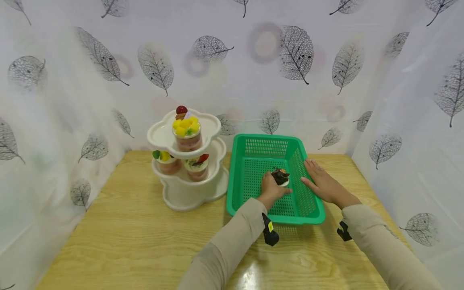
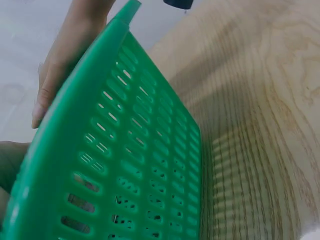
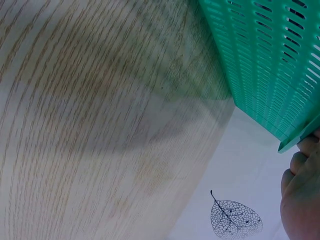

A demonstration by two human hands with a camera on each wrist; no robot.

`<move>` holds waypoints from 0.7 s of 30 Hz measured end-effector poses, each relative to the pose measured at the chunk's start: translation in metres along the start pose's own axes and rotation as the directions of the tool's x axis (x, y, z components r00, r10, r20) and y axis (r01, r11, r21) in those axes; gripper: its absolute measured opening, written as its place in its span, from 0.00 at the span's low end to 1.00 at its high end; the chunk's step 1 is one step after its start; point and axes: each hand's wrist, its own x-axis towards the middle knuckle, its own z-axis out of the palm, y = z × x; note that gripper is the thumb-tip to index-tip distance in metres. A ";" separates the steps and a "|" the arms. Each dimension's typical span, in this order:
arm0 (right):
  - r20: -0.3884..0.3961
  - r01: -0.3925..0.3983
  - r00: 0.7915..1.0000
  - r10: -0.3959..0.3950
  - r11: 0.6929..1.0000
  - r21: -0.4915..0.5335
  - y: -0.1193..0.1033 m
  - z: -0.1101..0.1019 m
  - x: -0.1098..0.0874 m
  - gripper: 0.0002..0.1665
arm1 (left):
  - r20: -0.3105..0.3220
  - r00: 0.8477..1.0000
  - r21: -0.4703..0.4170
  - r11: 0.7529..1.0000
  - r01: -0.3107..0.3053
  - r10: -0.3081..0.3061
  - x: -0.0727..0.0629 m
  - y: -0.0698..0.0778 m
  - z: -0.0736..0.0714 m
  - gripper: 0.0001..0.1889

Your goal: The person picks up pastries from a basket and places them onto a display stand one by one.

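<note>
Inside the green plastic basket [image 1: 250, 139] is a dessert cup [image 1: 280, 177] with a dark, chocolate-like topping. My left hand [image 1: 272, 192] grips it, fingers on its left side and thumb on the near side; the cup's lower part is hidden. My right hand [image 1: 328, 186] lies against the basket's right rim with its fingers straight. From the left wrist, the basket's near wall [image 2: 135, 145] blocks most of the cup. In the right wrist view, the right fingers [image 3: 300, 162] touch the rim from outside.
Left of the basket stands a white tiered stand [image 1: 214, 121] with scalloped trays. A yellow-topped dessert cup [image 1: 188, 141] is on its top tier; two more cups [image 1: 197, 171] sit below. The wooden table [image 1: 137, 241] meets a leaf-printed curtain [image 1: 239, 88] at the back.
</note>
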 end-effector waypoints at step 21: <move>-0.002 -0.003 1.000 0.003 1.000 0.000 0.002 0.001 0.000 0.42 | -0.012 1.000 0.111 0.994 0.004 -0.003 0.011 -0.004 0.001 0.45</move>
